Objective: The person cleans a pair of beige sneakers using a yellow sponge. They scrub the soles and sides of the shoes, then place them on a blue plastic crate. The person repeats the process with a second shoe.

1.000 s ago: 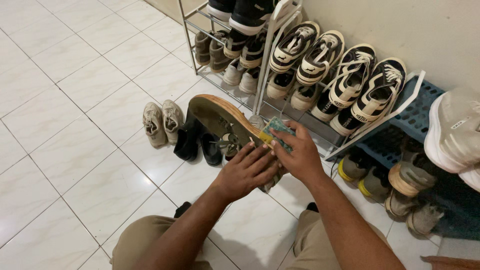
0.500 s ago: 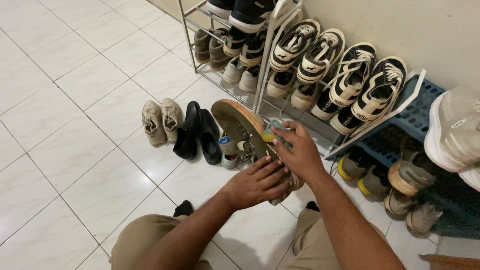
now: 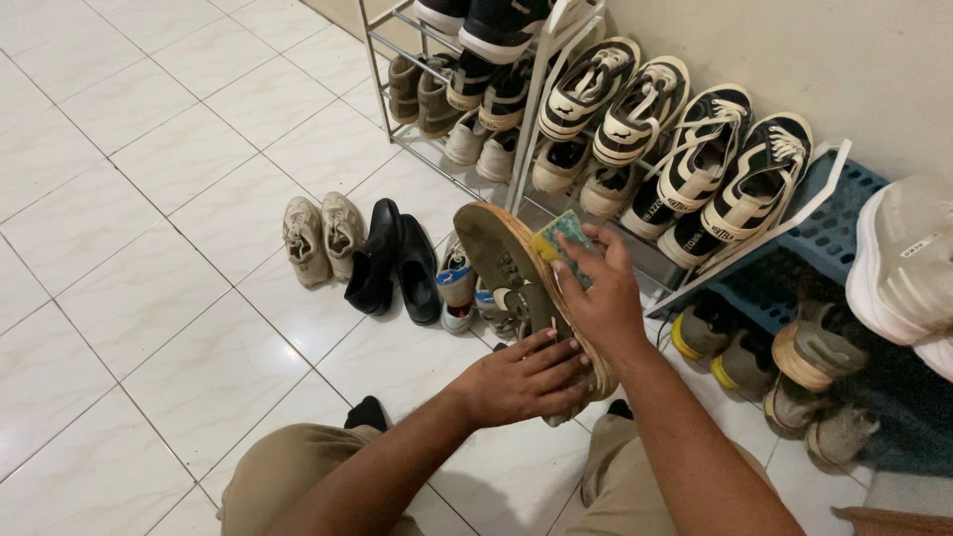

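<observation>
Left hand (image 3: 526, 382) clamped around heel end of an upturned shoe (image 3: 516, 273), fingers curled shut on it, sole facing up and toe pointing to 11 o'clock above white floor tiles (image 3: 149, 328). Right hand (image 3: 601, 298) pressed against sole's right edge, fingers closed on a yellow-green sponge (image 3: 559, 234) at 1 o'clock of the shoe. Black dress shoes (image 3: 392, 263) and beige sneakers (image 3: 318, 238) at 9 o'clock of the held shoe; metal shoe rack (image 3: 526, 119) at 12, blue crate (image 3: 824, 233) at 3.

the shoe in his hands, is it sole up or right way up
Sole up: the shoe shows its grooved sole, left hand steadying it, right hand pressing a sponge.
</observation>
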